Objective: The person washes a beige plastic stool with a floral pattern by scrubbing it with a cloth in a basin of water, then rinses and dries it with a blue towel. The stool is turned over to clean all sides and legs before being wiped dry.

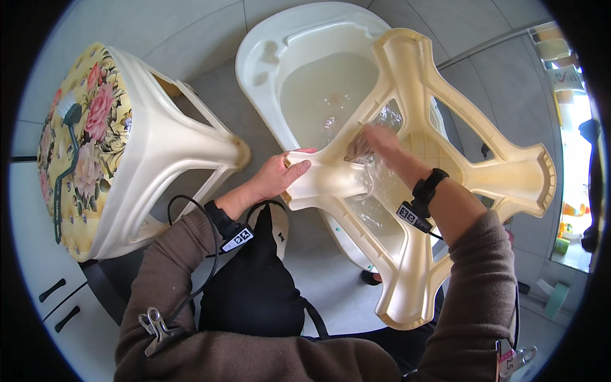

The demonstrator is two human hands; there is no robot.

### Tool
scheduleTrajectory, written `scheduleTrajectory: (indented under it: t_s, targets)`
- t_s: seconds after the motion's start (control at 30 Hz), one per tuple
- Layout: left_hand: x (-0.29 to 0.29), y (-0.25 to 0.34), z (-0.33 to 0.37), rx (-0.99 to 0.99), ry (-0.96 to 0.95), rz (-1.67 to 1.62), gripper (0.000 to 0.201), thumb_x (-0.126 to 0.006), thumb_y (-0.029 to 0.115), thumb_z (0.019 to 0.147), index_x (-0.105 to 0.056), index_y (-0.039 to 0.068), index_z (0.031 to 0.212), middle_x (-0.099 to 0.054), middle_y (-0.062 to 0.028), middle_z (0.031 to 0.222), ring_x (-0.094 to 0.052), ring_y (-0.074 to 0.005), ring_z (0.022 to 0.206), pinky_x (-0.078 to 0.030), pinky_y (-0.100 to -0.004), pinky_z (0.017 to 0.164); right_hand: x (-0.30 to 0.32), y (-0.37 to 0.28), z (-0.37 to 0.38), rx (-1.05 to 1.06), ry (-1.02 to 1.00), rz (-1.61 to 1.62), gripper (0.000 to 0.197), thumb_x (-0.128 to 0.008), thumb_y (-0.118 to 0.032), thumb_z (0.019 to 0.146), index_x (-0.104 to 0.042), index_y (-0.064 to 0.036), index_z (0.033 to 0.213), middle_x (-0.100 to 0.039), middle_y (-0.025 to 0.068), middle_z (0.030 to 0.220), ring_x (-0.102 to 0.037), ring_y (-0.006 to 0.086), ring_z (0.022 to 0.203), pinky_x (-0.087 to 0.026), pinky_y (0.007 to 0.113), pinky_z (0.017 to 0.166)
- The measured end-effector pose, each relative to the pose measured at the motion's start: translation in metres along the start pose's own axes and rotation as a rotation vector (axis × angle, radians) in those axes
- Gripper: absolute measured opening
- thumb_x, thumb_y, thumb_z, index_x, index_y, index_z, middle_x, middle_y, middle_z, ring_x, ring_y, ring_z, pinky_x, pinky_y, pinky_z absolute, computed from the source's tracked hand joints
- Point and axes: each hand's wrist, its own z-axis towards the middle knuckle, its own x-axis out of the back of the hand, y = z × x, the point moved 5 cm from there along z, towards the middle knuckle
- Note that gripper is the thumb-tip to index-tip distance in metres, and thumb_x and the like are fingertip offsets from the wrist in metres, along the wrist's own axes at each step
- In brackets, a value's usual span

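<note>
1. Cream plastic stool (445,172) lies upturned across a white tub (273,57) of cloudy water; its legs splay toward the camera and to the right.
2. Left hand (280,175) grips the near leg of the stool at its tip, thumb on top, fingers wrapped under, steadying it.
3. Right hand (382,143) reaches inside the stool's underside, pressed to the ribbed inner face at the waterline. It is motion-blurred; I cannot tell whether it holds a cloth or works bare, nor how far the fingers are closed.
4. Step in hand, by my reading: scrubbing or rinsing the inside of the stool over the tub.
5. Next move likely calls for turning the stool on the tub rim to bring an unwashed section under the right hand, with the left keeping a firm hold so the wet plastic does not slip.
6. A second stool (127,153), with a yellow floral seat, lies on its side to the left on the tiled floor (191,32), well apart from both hands.
</note>
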Motion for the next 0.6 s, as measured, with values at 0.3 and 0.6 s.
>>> scheduleTrajectory:
  t_s: [0.3,0.6]
  targets:
    - [-0.007,0.0,-0.04,0.106,-0.527,0.189,0.092,-0.071,0.061,0.085,-0.036,0.012,0.155,-0.05,-0.0068,0.149,-0.051,-0.0164,0.129,-0.04,-0.0335,0.109,-0.022,0.006,-0.002,0.152,0.311,1.208,0.023,-0.056,-0.032,0.091,-0.06,-0.0095,0.089,-0.063,0.0052,0.082,-0.063,0.0221,0.073,-0.051,0.037,0.069]
    - [0.004,0.106,-0.015,-0.297,-0.083,-0.357,0.091,-0.031,0.073,0.097,-0.011,0.012,0.161,-0.03,-0.0188,0.159,-0.036,-0.0266,0.144,-0.036,-0.0427,0.115,-0.084,0.008,-0.083,0.196,-0.333,0.189,0.034,-0.056,-0.031,0.086,-0.064,0.0014,0.08,-0.065,0.0118,0.071,-0.064,0.0248,0.072,-0.053,0.037,0.07]
